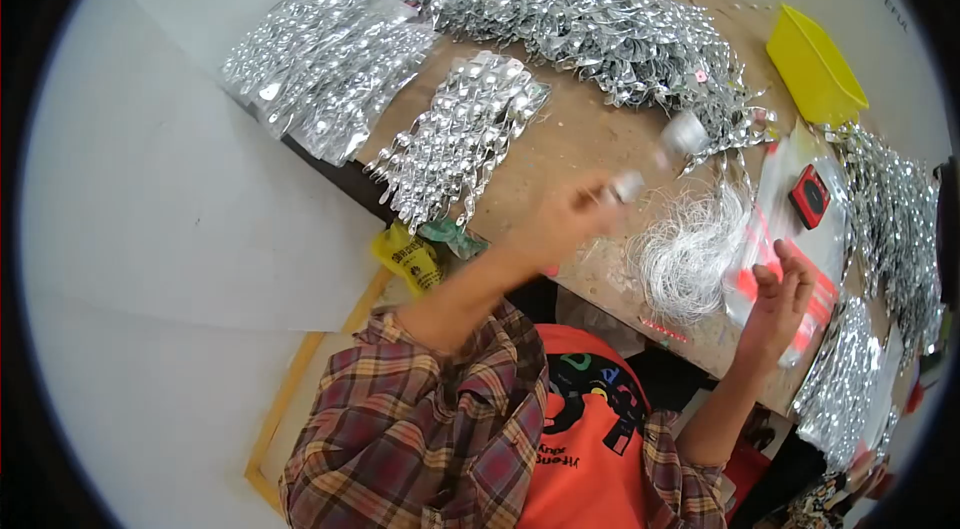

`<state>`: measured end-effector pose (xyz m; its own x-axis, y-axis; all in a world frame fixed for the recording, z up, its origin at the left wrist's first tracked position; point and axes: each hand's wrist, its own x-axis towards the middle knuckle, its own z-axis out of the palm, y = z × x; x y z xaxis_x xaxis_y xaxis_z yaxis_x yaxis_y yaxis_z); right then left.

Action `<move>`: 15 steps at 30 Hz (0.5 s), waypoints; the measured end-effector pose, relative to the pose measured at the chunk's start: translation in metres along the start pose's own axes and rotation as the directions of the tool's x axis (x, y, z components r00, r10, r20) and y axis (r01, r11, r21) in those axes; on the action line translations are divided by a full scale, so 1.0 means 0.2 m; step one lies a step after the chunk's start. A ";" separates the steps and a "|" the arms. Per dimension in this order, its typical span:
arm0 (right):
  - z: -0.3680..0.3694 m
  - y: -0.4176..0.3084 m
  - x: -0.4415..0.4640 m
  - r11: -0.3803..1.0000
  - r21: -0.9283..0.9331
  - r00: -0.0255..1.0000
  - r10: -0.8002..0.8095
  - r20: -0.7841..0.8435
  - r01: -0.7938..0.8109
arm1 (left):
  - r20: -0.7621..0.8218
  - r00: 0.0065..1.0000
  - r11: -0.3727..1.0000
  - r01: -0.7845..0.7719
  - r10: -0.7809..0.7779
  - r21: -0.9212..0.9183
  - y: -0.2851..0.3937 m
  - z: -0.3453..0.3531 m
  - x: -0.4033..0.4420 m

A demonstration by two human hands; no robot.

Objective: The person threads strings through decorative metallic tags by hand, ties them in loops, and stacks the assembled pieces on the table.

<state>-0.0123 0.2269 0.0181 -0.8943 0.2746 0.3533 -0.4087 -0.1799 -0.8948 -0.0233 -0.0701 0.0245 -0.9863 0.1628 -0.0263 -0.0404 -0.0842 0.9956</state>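
Note:
My left hand is over the middle of the brown table, smeared by motion. A blurred whitish patch shows at its fingertips; I cannot make out whether it is held. Just beyond, a blurred silvery-white piece is near the hanging silver strands. My right hand is raised over the table's right side with fingers loosely bent and apart, nothing visible in them. Below it lie clear plastic bags with red-orange bands. A tangled bundle of white string lies between the two hands.
Twisted silver strands are heaped along the far side, with a silver bundle at far left and a smaller one nearer. At right are a yellow bin, a red-and-black device and more silver strands. A yellow bag hangs by the left edge.

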 end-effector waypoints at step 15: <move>-0.09 0.08 -0.09 0.973 -0.172 0.987 0.146 -0.059 -0.154 | -0.339 0.790 0.282 0.218 0.512 0.934 0.10 -0.86 0.28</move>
<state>0.0002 0.2357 -0.0072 -0.9321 0.3007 0.2018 -0.2283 -0.0553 -0.9720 -0.1076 -0.2315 0.0284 -0.8537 -0.2475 0.4582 -0.0769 0.9301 0.3591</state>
